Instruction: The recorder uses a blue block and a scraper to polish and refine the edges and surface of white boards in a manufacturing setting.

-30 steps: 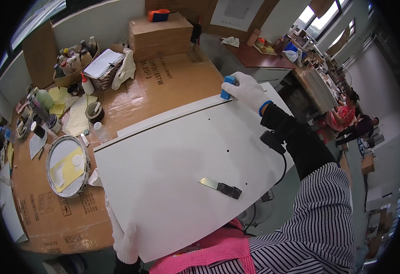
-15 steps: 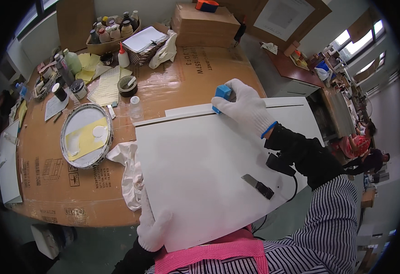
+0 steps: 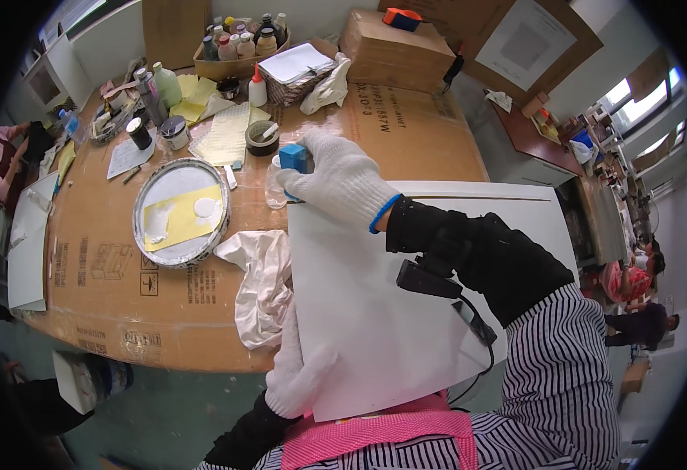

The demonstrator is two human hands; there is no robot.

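A large white board (image 3: 382, 313) lies on the brown cardboard-covered table (image 3: 116, 290), reaching over its near edge toward me. My right hand (image 3: 339, 184), in a white knit glove, grips a small blue block (image 3: 293, 157) and presses it at the board's far left corner. My left hand (image 3: 296, 372), also gloved, holds the board's near left edge. A crumpled white cloth (image 3: 261, 282) lies against that edge just above my left hand. A small black device (image 3: 428, 278) with a cable hangs from my right forearm.
A round metal tray (image 3: 146, 251) with yellow and white sheets sits left of the board. Behind it are a tape roll (image 3: 262, 139), small jars, paint bottles (image 3: 237, 39) in a box, yellow papers and cardboard boxes (image 3: 394, 47). Other people are at the far left and right edges.
My right hand with the blue block has slid left along the board's far edge to its left corner. My view has shifted, and the cloth now lies by my left hand.
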